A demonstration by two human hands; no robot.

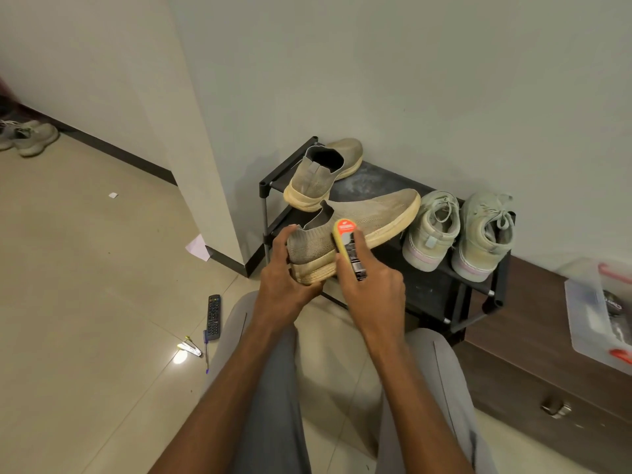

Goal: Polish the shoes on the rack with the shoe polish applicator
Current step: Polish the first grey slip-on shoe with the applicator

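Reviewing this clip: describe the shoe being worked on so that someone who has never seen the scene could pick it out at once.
Find the black shoe rack against the wall. In front of its left half, the left hand grips the heel of a beige knit slip-on shoe while the right hand holds the shoe polish applicator against its side. It alone is lifted; its twin and the laced pair rest on the rack.

Print on the shoe polish applicator (349,249) label blurred, nothing legible, no other readable text
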